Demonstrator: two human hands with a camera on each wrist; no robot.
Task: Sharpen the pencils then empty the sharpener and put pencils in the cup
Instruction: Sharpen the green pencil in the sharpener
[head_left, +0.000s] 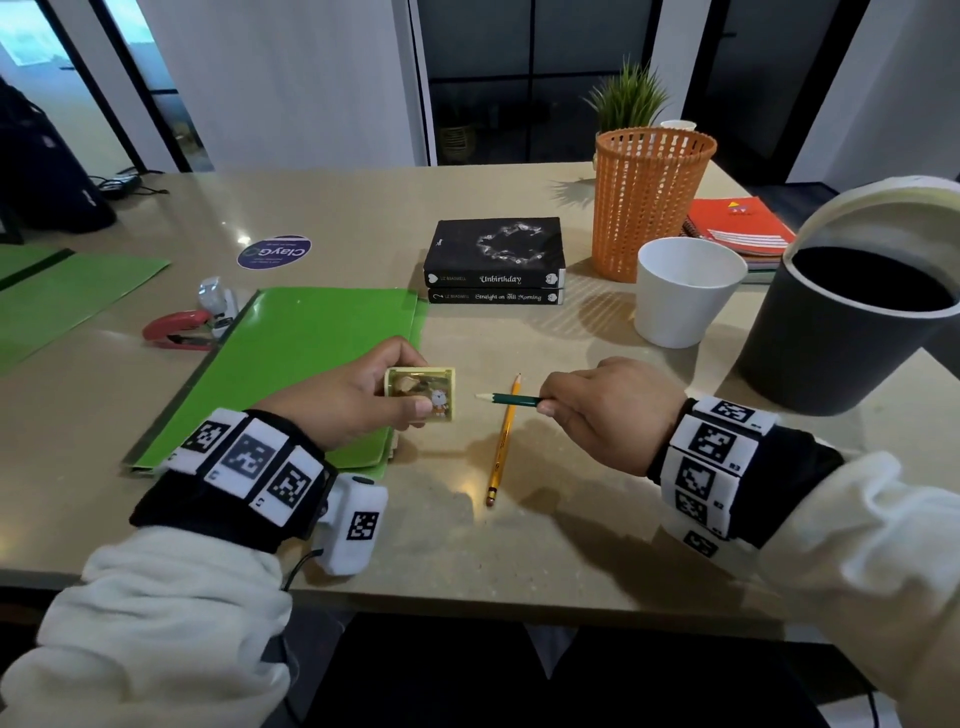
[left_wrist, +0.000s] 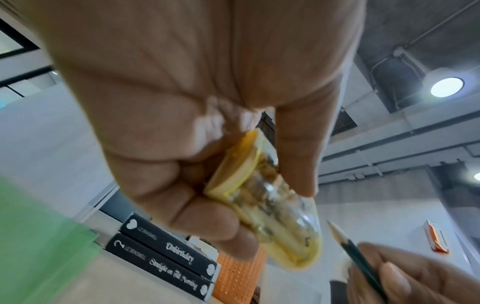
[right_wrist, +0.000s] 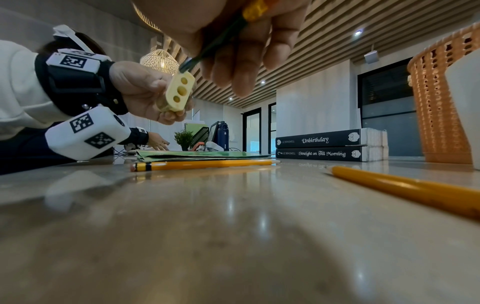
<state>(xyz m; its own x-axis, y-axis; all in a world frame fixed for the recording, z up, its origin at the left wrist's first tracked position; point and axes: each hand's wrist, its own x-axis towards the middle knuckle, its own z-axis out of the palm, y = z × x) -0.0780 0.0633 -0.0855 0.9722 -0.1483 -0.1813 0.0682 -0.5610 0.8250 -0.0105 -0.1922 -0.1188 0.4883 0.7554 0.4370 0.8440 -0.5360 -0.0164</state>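
My left hand (head_left: 402, 389) grips a small yellow see-through sharpener (head_left: 422, 396) full of shavings, held just above the table. Its face with three holes (right_wrist: 180, 90) turns toward my right hand. My right hand (head_left: 553, 404) pinches a dark green pencil (head_left: 511, 399); its sharp tip points left, a short gap from the sharpener. In the left wrist view the sharpener (left_wrist: 272, 205) sits between thumb and fingers, the green pencil (left_wrist: 355, 248) at lower right. A yellow pencil (head_left: 503, 441) lies on the table between my hands. Another yellow pencil (right_wrist: 405, 189) lies under my right hand. A white cup (head_left: 685, 291) stands at the right.
A dark bin (head_left: 831, 338) stands at the far right edge, an orange mesh basket (head_left: 644, 202) behind the cup. Two black books (head_left: 493, 260) are stacked mid-table. A green folder (head_left: 291, 364) lies under my left hand, a red stapler (head_left: 179, 330) left of it.
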